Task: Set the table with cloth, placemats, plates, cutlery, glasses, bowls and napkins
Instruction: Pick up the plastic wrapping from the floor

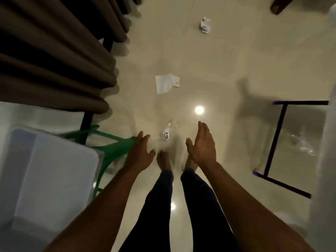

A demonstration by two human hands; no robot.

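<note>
The person stands barefoot on a shiny cream tiled floor (pixel 227 57) and looks straight down. Both hands are stretched forward with straight, loose fingers and hold nothing: the left hand (pixel 139 154) palm down, the right hand (pixel 201 146) turned a little on its edge.

No table setting shows here. Between the two hands and a little ahead of them lies a crumpled clear plastic wrapper with a small printed label (pixel 168 131). Further ahead of the hands lies a flat white paper napkin (pixel 166 85), and well beyond it a crumpled white tissue (pixel 205 24).

To the left of the left hand stands a translucent plastic storage box (pixel 49 175) over a green plastic frame (pixel 111 148); behind them hangs a brown pleated curtain (pixel 54 60). To the right of the right hand is a black metal frame with blue ends (pixel 278 139).

I judge that the step in hand is gathering materials, or clearing the floor. The next move probably calls for bending down towards the wrapper or the napkin; which one, I cannot tell.
</note>
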